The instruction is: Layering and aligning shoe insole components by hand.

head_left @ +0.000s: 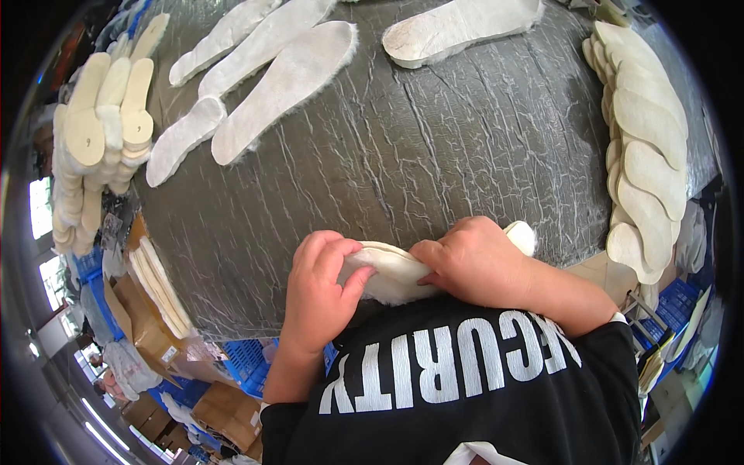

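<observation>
At the table's near edge, close to my body, both hands grip a cream-white fleecy insole [391, 273]. Its edge faces up and seems to show two layers, with fluffy pile hanging below. My left hand [319, 273] is closed on one end, thumb and fingers pinching the edge. Farther along, my right hand [474, 263] pinches the same edge between thumb and fingers. Beyond the right hand a rounded white end [521, 237] sticks out; the part between is hidden under that hand.
The table has a dark, creased covering [403, 155]. Several loose fleece insoles [287, 93] lie at its far left, another insole [461, 31] at the far middle. A fanned row of cream insoles [651, 167] lines the right edge; piled insoles [93, 132] stand left. Cardboard boxes [147, 310] and blue crates [246, 364] sit below.
</observation>
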`<state>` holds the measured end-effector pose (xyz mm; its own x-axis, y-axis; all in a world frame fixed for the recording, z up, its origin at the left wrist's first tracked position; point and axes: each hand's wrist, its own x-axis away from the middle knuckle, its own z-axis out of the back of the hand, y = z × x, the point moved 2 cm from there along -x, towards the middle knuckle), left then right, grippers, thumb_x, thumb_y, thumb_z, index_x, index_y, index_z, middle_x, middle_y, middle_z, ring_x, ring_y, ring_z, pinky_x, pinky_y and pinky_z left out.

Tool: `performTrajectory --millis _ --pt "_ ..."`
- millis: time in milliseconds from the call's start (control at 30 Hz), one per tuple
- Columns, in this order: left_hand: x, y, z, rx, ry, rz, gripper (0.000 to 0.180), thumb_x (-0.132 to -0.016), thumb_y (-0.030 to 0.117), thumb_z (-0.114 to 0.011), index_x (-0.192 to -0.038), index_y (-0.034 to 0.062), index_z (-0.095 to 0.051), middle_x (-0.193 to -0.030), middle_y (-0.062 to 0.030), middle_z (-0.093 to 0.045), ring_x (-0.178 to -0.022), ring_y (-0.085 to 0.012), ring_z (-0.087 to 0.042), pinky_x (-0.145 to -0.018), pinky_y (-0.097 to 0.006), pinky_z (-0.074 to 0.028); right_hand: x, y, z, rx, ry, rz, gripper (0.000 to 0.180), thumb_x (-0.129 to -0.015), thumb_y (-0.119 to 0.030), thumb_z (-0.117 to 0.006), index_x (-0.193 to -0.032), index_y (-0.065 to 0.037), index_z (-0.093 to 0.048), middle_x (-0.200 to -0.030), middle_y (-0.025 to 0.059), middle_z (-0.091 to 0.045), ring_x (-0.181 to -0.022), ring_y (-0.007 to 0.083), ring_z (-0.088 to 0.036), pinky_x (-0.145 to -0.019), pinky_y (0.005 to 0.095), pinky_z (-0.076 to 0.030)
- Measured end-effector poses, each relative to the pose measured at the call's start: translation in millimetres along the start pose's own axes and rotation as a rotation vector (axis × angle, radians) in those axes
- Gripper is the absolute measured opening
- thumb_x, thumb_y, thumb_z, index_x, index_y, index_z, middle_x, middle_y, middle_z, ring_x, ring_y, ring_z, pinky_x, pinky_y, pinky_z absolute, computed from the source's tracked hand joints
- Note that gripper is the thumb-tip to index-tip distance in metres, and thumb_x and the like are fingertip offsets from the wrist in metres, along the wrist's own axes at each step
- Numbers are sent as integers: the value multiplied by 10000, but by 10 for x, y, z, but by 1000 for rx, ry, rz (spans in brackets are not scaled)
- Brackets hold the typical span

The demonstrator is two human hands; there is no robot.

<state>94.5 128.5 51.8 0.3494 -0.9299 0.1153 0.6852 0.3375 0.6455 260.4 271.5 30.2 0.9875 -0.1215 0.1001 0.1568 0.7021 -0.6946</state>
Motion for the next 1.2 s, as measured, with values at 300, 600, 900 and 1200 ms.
performTrajectory --millis 300,600,900,1200 --pt "-44 47 -27 -46 -64 -119 303 -614 36 -799 -848 30 -606 -912 -91 -615 -902 -308 -557 -785 -400 -457 2 -1 -40 -45 23 -84 293 -737 -288 -769 -895 -72 -650 -613 122 -634 -600 319 -655 -572 425 -509" --pt "-23 120 52 -56 -289 -442 201 -566 28 -680 -751 58 -607 -998 -30 -656 -951 -295 -585 -880 -477 -409 -55 23 -118 39 20 -102 192 -722 -183 -716 -808 -54 -603 -608 127 -642 -590 316 -669 -561 417 -524" --pt "-76 -12 -5 37 -68 -363 166 -698 57 -706 -762 49 -554 -1180 -164 -649 -1054 -339 -634 -983 -527 -414 18 68 -74 -60 -40 -12 265 -715 -230 -776 -851 -65 -620 -620 116 -638 -626 318 -669 -594 422 -520" --pt "-69 -50 -49 92 -49 -304 172 -739 63 -726 -801 78 -566 -987 -78 -703 -861 -263 -655 -931 -487 -418 14 93 -68 -163 -25 80 288 -730 -271 -779 -848 -59 -623 -608 123 -618 -622 343 -650 -588 444 -507"
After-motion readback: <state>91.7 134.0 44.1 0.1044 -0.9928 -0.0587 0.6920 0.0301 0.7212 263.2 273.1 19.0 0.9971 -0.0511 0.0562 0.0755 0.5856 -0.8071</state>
